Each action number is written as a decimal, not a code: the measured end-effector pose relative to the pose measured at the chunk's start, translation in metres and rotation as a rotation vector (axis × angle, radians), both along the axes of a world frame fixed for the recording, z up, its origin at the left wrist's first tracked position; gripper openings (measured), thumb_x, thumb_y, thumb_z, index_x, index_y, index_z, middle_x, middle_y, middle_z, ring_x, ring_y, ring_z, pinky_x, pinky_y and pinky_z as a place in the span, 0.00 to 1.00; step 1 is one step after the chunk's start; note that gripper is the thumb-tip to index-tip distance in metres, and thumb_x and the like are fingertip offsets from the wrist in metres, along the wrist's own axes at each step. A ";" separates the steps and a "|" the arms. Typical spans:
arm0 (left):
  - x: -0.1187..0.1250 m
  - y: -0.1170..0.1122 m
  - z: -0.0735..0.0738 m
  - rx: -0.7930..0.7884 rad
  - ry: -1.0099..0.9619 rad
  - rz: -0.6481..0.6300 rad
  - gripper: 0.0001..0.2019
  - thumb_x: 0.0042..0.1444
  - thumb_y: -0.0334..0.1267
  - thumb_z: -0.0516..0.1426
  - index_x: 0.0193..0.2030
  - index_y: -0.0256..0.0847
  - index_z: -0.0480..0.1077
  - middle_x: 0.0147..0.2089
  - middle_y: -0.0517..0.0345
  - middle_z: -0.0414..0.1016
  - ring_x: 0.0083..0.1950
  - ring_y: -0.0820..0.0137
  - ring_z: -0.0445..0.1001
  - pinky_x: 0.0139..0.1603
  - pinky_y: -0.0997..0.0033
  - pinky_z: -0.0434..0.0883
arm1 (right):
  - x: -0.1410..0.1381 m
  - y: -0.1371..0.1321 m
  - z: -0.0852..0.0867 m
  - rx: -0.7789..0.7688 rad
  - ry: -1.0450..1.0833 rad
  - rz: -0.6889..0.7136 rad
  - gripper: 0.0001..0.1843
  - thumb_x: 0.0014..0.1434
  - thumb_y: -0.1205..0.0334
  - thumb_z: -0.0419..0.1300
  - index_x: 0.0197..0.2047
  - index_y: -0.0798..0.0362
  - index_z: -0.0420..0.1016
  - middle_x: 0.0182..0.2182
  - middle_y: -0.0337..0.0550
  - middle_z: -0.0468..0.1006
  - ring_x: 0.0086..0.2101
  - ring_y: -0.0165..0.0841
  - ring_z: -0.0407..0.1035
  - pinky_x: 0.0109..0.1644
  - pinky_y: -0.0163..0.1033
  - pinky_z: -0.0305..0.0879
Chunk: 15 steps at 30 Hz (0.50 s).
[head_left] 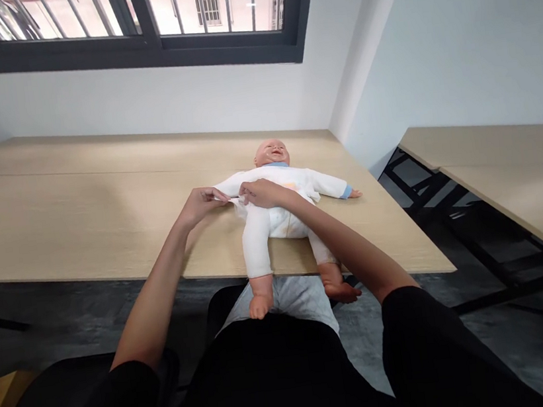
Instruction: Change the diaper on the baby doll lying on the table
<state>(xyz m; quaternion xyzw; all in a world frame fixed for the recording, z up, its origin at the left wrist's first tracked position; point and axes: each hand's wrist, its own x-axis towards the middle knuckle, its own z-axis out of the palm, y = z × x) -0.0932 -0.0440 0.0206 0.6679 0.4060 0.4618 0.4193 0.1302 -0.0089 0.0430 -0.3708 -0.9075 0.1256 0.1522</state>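
Observation:
A baby doll (272,152) lies on its back with its head toward the window and its feet over the table's near edge. It wears a white top (327,183) with blue cuffs and white leggings (255,242). Around its hips is a printed white diaper (287,223). At the doll's hip on the left of the view, my left hand (203,204) pinches the diaper's thin white side edge. My right hand (261,193) rests over the waist, its fingertips closed on the same side of the diaper. My fingers partly hide what they grip.
The doll lies on a light wooden table (77,209) against the white wall below a barred window (145,46). A second wooden table (513,178) with black legs stands to the right, across a gap. A black chair (76,389) is at lower left.

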 end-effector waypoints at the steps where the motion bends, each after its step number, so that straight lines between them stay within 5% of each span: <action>1: 0.004 -0.001 0.002 0.031 -0.019 -0.022 0.10 0.43 0.43 0.69 0.27 0.39 0.79 0.37 0.50 0.81 0.42 0.62 0.78 0.47 0.64 0.73 | 0.000 0.000 -0.001 0.006 0.008 0.000 0.13 0.64 0.74 0.54 0.49 0.59 0.75 0.35 0.41 0.79 0.36 0.32 0.70 0.43 0.35 0.60; 7: 0.036 -0.001 0.018 0.199 0.025 -0.211 0.11 0.50 0.46 0.67 0.27 0.40 0.80 0.35 0.50 0.80 0.44 0.62 0.77 0.54 0.63 0.71 | 0.000 0.007 -0.003 0.008 0.160 -0.035 0.14 0.64 0.74 0.51 0.52 0.62 0.69 0.46 0.48 0.76 0.43 0.31 0.69 0.46 0.33 0.61; 11: 0.053 0.005 0.021 0.135 0.016 -0.323 0.13 0.50 0.43 0.68 0.39 0.36 0.80 0.37 0.50 0.81 0.42 0.65 0.78 0.47 0.69 0.71 | 0.005 0.017 -0.006 -0.101 0.360 0.013 0.08 0.56 0.71 0.61 0.41 0.58 0.69 0.39 0.43 0.76 0.40 0.32 0.69 0.44 0.33 0.62; 15: 0.065 0.016 0.019 0.070 -0.089 -0.405 0.22 0.49 0.42 0.70 0.49 0.36 0.75 0.37 0.52 0.81 0.41 0.68 0.78 0.45 0.73 0.71 | 0.008 0.022 -0.007 -0.270 0.620 -0.033 0.05 0.59 0.70 0.55 0.31 0.54 0.65 0.30 0.38 0.73 0.34 0.31 0.67 0.40 0.33 0.62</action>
